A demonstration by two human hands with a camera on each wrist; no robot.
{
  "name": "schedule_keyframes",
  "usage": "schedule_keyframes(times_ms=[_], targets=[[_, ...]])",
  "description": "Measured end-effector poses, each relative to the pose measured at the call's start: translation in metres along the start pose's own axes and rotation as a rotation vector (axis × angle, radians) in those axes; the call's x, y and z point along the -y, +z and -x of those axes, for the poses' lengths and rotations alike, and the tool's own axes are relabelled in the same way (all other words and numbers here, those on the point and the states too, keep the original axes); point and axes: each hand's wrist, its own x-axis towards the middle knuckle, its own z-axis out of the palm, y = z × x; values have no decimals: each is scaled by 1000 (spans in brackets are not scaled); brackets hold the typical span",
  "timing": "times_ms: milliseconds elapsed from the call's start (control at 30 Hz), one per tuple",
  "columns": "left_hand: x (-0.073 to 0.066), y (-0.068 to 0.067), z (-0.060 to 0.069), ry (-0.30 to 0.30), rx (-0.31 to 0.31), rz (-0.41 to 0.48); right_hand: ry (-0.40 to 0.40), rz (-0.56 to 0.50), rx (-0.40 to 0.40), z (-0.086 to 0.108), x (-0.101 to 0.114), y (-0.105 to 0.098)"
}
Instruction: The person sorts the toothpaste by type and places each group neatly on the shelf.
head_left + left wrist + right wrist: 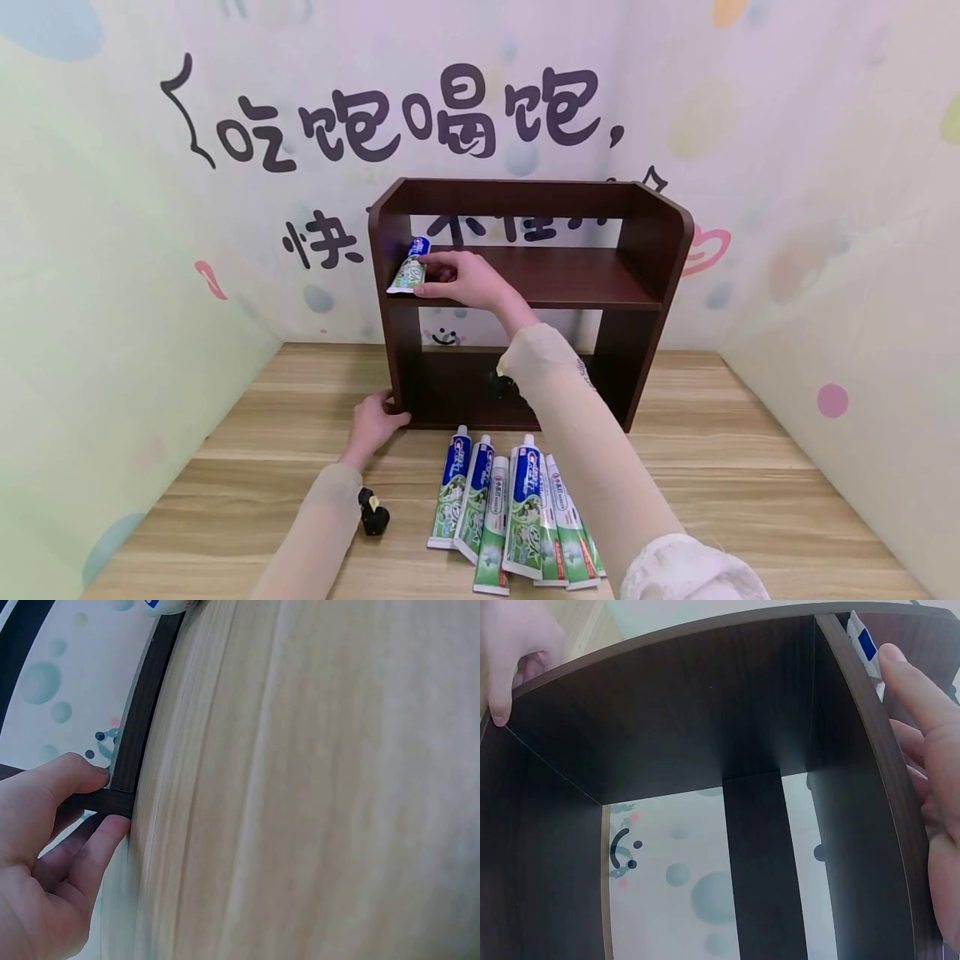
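Note:
My left hand [375, 427] grips the lower left corner of a dark brown wooden shelf unit [517, 306]; the left wrist view shows the thumb and fingers on either side of the panel edge [120, 799]. On the upper board, at its left end, is a blue, white and green toothpaste tube [408, 271], close to the side wall. My right hand [472, 282] holds this tube by its right edge with thumb and index finger. In the right wrist view only a white and blue bit of the tube [864, 646] shows beside the thumb [900, 671].
Several toothpaste tubes lie fanned out on the wood-grain table [300, 400] before the shelf, among them a blue-topped tube [525, 508] and a white and green tube [492, 529]. My right forearm [600, 450] covers part of them. A printed wall [787, 167] stands behind.

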Motion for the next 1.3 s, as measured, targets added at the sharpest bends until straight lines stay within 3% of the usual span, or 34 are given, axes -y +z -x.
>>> schedule_keyframes(times_ms=[400, 667, 1000, 1300], targets=[[-3, -1, 2, 4, 0, 4, -18, -40, -18, 5, 6, -3], [-7, -2, 2, 15, -12, 9, -57, -54, -88, 19, 17, -14], [-5, -2, 5, 12, -15, 8, -100, -121, -190, 62, 16, -24], [1, 3, -1, 19, -31, 0, -114, -163, -289, 113, 8, -24]])
